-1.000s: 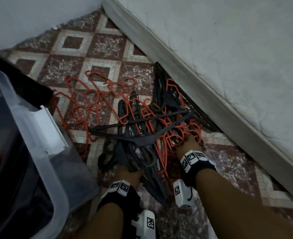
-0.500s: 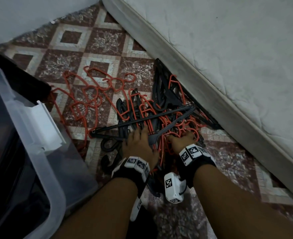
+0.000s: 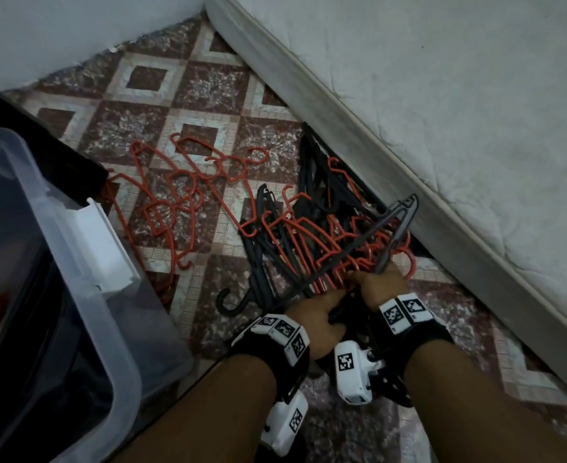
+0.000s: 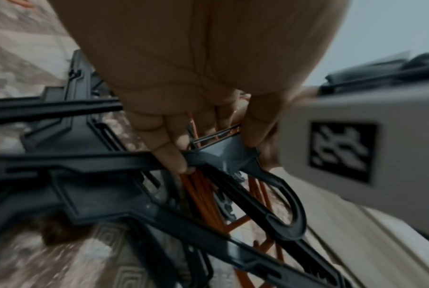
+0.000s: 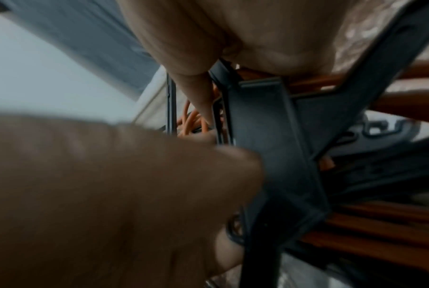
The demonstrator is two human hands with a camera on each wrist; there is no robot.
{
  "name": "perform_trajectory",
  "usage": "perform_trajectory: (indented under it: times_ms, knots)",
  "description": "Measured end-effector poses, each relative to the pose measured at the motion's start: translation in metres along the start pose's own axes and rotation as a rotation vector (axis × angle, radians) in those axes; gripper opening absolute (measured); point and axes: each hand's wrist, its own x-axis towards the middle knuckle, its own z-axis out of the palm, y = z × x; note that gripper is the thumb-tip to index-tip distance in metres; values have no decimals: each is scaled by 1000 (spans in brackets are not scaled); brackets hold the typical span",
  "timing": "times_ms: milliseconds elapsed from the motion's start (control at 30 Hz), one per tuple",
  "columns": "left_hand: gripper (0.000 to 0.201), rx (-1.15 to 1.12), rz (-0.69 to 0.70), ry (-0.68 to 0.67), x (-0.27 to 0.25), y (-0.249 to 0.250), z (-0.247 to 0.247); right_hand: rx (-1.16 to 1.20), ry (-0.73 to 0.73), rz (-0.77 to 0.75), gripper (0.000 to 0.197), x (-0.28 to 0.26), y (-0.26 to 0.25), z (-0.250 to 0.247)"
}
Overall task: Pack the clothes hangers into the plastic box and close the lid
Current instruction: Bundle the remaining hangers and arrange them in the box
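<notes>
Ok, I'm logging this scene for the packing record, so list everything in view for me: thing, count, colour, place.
Bundle: one tangle of black and orange hangers, count unclear, on the floor beside the mattress, gripped by both hands.
Loose hangers: several, orange, on the floor between box and bundle.
Box: one, clear plastic with a white latch, open, at left; dark and orange contents inside.
Dark object: one, black, behind the box; cannot tell what.
Mattress: one, white, at right.
Floor: brown and cream diamond pattern.
Wall: pale, top left.
Left hand: grips black hangers in the bundle.
Right hand: grips the bundle.
</notes>
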Motion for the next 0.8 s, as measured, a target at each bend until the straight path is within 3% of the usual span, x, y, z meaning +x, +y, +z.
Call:
perform_trajectory:
  times_ms: [233, 333, 467, 667, 800]
  knots:
    - [57, -10, 129, 22, -27, 50, -29, -58, 112, -293, 39, -38, -23, -57]
    - [44, -15, 233, 192, -49, 80, -53, -6, 170, -457, 34, -63, -44, -90]
    - [31, 65, 295, 348, -92, 115, -96, -27, 251, -573, 46, -101, -93, -127]
    - [26, 144, 310, 632, -176, 145, -161, 31, 215, -854, 28, -181, -186, -158]
    - [19, 222, 330, 775, -255, 156, -195, -110, 180, -1041, 33, -250, -239, -161]
